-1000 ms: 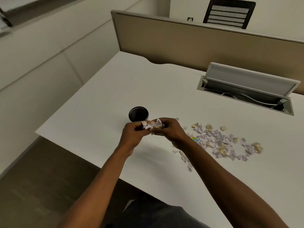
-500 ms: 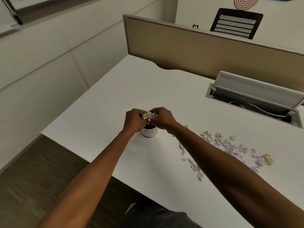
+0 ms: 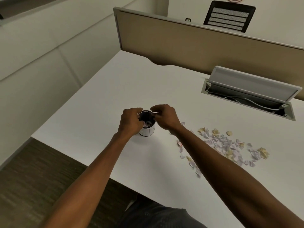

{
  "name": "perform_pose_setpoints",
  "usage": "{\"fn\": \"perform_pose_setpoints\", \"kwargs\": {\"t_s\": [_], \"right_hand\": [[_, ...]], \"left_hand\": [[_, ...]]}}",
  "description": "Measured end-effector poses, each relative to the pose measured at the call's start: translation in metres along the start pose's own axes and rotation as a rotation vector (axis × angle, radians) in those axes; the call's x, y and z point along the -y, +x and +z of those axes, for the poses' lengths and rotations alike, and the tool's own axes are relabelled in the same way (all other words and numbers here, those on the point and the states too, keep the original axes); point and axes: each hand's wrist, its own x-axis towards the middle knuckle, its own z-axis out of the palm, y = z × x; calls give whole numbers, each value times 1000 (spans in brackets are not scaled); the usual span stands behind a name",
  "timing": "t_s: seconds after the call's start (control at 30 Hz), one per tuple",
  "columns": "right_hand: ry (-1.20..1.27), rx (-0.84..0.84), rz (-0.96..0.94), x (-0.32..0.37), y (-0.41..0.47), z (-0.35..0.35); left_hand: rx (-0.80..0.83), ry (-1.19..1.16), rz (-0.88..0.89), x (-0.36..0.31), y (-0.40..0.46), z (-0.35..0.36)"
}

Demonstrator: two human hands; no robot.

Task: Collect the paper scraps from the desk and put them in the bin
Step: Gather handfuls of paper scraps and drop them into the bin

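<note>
A small round bin, white outside and dark inside, stands on the white desk. Both my hands are over its mouth. My left hand curls over the left rim with its fingertips down inside, touching pale scraps in the bin; its grip is hidden. My right hand sits at the right rim and pinches a thin white paper scrap. A loose pile of paper scraps, lilac, white and yellowish, lies on the desk to the right, partly behind my right forearm.
An open cable tray with a raised grey lid is sunk into the desk at the back right. A tan partition runs along the far edge, with a black chair behind it. The desk's front edge is close to me.
My hands carried a bunch of scraps left to the bin, then lowered onto its mouth. The bunch is no longer between my hands, and scraps now lie inside the bin.
</note>
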Motion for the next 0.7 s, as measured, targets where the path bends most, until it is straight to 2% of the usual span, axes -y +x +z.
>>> {"fn": "perform_pose_setpoints", "kwargs": {"t_s": [0.07, 0.17, 0.23, 0.3, 0.4, 0.5, 0.7], "right_hand": [[121, -52, 34, -13, -8, -11], [199, -125, 108, -44, -33, -39], [182, -185, 181, -71, -52, -60], [155, -259, 254, -97, -74, -79], [143, -334, 337, -125, -108, -94], [169, -361, 388, -143, -137, -91], [221, -365, 448, -156, -170, -77]], "left_hand": [[-52, -103, -13, -2, -8, -1], [-111, -225, 115, -13, -34, 11], [-11, -293, 189, -21, -57, 30], [139, -326, 185, -24, -71, 55], [248, -242, 152, -25, -73, 91], [314, -62, 172, -28, -58, 118], [504, 225, 348, -32, -42, 160]]}}
